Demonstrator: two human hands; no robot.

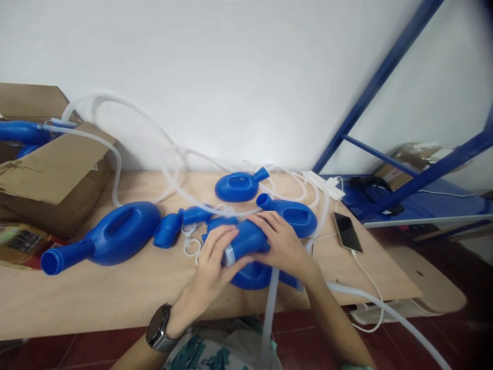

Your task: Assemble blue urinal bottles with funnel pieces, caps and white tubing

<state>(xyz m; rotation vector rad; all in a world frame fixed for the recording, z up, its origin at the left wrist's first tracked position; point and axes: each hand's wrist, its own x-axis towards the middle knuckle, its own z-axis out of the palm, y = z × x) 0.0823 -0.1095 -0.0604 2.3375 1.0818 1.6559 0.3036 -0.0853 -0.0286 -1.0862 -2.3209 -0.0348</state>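
Gripping a blue piece (pixel 249 238) from two ends, the left hand (pixel 211 259) and the right hand (pixel 283 241) come together over the wooden table (pixel 115 303), near its front edge. Fingers of the left hand are bent and partly closed around the end with a whitish ring (pixel 229 255), with the thumb on the near side. Fingers of the right hand lie curved over the other end; its thumb is mostly hidden, so I cannot tell how firmly it presses. Below the blue piece lies a blue bottle (pixel 250 280), partly covered by the hands. A pale hose (pixel 271 300) hangs down from below the right hand, over the table edge. Beyond the right hand rests a second bottle (pixel 302 218), and nearer to the wall (pixel 231 77) a third bottle (pixel 236 189). To the left are two elbow parts (pixel 168 229), a long-necked bottle (pixel 111 239) and an open carton (pixel 61 169). At the right side a phone (pixel 347 232) lies connected to a white cable (pixel 367 275).
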